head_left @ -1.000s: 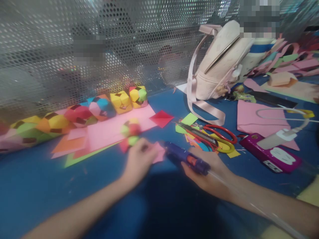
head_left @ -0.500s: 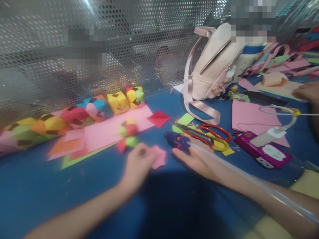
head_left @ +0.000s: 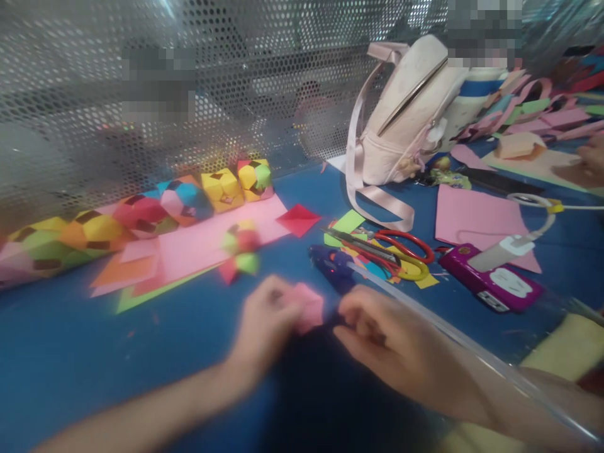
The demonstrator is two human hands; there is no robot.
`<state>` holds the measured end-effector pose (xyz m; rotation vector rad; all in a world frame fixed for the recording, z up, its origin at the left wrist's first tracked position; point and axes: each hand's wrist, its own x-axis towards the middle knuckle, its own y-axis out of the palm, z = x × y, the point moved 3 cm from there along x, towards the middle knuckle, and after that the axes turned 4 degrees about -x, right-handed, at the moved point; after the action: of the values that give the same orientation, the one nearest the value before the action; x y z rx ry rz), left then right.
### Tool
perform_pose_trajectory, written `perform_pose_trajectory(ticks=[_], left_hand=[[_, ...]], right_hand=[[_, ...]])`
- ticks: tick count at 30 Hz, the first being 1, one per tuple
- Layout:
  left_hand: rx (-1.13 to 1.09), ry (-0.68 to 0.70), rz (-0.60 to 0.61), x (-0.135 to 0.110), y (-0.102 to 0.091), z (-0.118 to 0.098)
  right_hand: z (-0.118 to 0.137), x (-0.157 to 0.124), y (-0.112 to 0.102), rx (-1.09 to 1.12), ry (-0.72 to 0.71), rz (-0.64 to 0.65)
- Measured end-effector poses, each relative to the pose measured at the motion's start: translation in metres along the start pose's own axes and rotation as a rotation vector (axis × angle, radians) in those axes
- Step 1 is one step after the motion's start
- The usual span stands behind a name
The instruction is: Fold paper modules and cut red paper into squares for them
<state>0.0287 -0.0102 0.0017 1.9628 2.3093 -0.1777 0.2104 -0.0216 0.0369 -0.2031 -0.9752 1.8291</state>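
My left hand (head_left: 264, 321) is closed on a small folded pink paper piece (head_left: 309, 307) just above the blue table (head_left: 94, 358). My right hand (head_left: 377, 330) hovers right beside that paper with its fingers curled; motion blur hides whether they touch it. A blue glue gun (head_left: 330, 263) lies on the table just beyond my right hand, with a clear cord trailing to the right. A small multicoloured paper ball (head_left: 240, 250) sits on the pink sheet (head_left: 198, 245) ahead of my left hand.
Several coloured paper polyhedra (head_left: 155, 211) line the perforated metal wall. Red and yellow scissors (head_left: 401, 255), a cutter, paper scraps, a purple device (head_left: 495, 283) and a pink backpack (head_left: 406, 119) lie to the right. Another person's hand (head_left: 587, 165) shows at the far right edge.
My right hand has set the glue gun down on the table and moved back toward the pink paper. My left hand drew the pink paper nearer to me.
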Motion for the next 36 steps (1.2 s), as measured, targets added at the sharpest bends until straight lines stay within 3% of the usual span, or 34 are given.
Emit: perform_pose_trajectory(ticks=[4,9,13,19,29,36], left_hand=[[-0.021,-0.057,0.111,-0.015,0.007,-0.002],[-0.077,0.044,0.244,-0.023,0.01,-0.001],[-0.115,0.034,0.315,-0.024,0.011,-0.001],[-0.031,-0.004,0.26,-0.022,0.006,0.0],[-0.134,-0.084,0.31,-0.018,0.009,0.002],[-0.188,-0.145,0.374,-0.017,0.009,0.002]], right_hand=[[0.006,0.009,0.011,0.151,0.035,0.008],[0.001,0.014,0.015,0.193,0.064,0.026],[-0.002,0.012,0.016,0.2,0.058,0.015],[-0.005,0.013,0.017,0.238,0.057,0.02],[-0.007,0.014,0.018,0.468,0.122,0.085],[-0.004,0.017,0.013,0.322,-0.012,0.029]])
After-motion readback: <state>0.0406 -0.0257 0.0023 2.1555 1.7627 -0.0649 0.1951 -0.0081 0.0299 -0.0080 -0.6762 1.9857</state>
